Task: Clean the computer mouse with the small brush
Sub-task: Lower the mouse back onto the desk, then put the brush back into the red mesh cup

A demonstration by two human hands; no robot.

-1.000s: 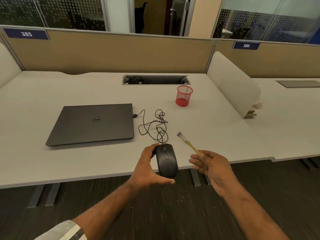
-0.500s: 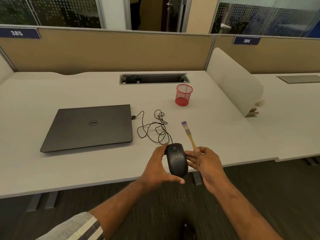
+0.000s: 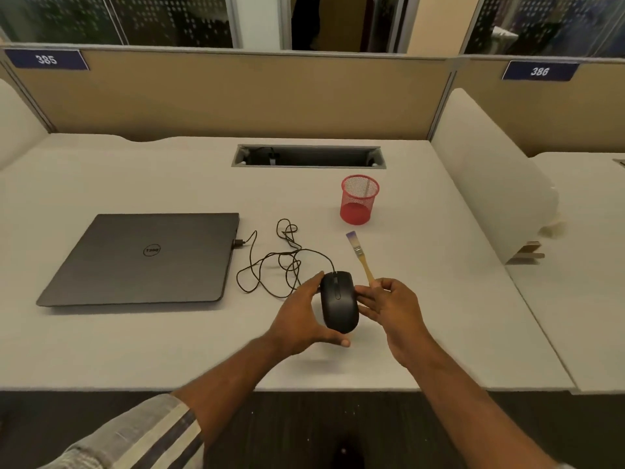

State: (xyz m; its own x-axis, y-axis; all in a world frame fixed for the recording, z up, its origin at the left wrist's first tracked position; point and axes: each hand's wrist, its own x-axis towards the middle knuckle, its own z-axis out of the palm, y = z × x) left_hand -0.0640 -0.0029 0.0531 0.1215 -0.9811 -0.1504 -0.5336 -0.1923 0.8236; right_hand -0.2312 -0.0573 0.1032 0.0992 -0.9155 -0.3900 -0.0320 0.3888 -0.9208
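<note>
Above the near edge of the counter (image 3: pixel 101 350), the left hand (image 3: pixel 297 319) cupped the black computer mouse (image 3: pixel 338 301) from its left side. Right hand (image 3: pixel 392 304) pinched the small brush (image 3: pixel 360 253) by its handle, its fingers touching the mouse's right side. Bristles pointed away, clear of the mouse; brushing apparently not begun.

Partition signs (image 3: pixel 46 59) "385", "386"; laptop (image 3: pixel 142 258) lid "DELL".
</note>
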